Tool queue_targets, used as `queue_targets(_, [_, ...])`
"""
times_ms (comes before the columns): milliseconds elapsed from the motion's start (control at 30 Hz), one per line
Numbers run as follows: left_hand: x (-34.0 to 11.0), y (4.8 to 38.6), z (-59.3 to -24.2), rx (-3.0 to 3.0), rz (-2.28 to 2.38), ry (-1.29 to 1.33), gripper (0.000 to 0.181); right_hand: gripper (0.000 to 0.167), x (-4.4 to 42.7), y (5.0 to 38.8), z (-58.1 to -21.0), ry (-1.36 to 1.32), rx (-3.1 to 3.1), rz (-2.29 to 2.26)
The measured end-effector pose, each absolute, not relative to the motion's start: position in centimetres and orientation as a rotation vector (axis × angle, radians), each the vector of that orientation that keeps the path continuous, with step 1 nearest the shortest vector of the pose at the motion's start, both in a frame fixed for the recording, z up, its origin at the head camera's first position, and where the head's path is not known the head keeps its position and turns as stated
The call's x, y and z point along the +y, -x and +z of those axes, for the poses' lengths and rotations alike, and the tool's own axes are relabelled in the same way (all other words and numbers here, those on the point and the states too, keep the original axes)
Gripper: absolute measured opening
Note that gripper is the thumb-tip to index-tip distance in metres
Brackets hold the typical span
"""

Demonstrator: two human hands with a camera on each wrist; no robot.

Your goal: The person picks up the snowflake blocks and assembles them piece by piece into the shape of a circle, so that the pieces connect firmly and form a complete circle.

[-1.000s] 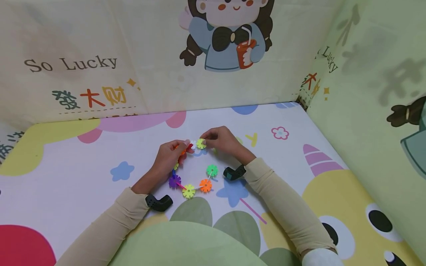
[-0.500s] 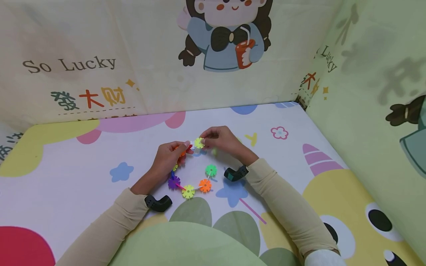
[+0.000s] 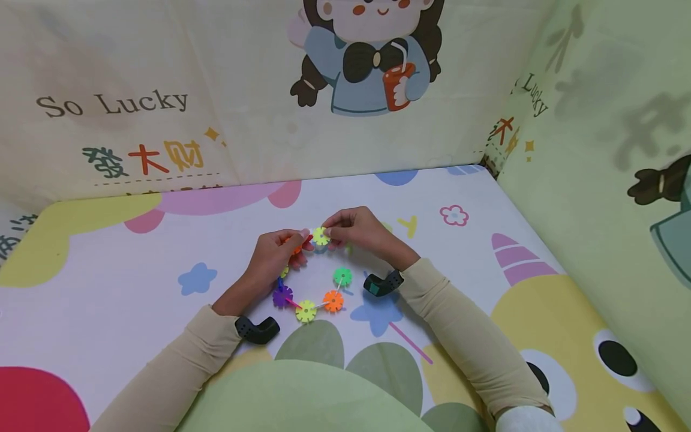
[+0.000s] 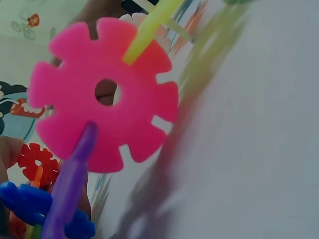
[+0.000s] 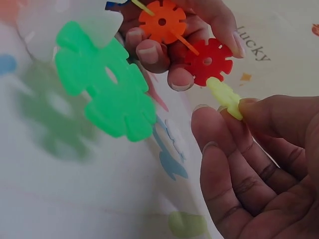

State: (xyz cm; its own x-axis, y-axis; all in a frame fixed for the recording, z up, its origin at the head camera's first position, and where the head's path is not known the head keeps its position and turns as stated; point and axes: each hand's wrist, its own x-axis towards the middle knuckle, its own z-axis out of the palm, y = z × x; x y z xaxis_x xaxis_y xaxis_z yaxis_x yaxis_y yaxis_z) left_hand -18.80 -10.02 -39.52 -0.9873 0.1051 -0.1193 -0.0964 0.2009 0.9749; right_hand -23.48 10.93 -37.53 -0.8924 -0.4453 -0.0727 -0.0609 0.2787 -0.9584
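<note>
With thumb and fingers, my left hand pinches a red notched snowflake disc. My right hand pinches a yellow disc; in the right wrist view its edge meets the red disc's rim. How deep it sits in a slot, I cannot tell. From the red disc runs a curved chain of interlocked discs, through an orange disc, a blue disc, a purple disc and a pink disc. A lower orange disc and a green disc form its other end, apart from both hands.
The chain's lower part lies over a white tabletop with printed cartoon shapes. A printed cloth wall stands along the back edge, another cloth wall on the right. Black wrist cameras sit on both forearms.
My right hand has brought the yellow disc slightly left, closer to the red one, and turned it a little. My left hand and the lower chain stay almost still.
</note>
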Motion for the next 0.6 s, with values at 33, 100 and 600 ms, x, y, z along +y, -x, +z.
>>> queue_targets(33, [-10.02,18.80,-39.51,2.307,1.888,-0.013,0.037,0.014,10.94,23.47,-37.53,0.462,2.228,-1.645])
queue_targets(100, [-10.03,18.79,-39.51,2.301,1.889,-0.017,0.035,0.015,10.98,23.46,-37.52,0.460,2.225,-1.647])
queue_targets(600, [-9.95,18.70,-39.44,2.318,1.865,-0.010,0.033,0.015,10.96,23.37,-37.59,0.455,2.201,-1.667])
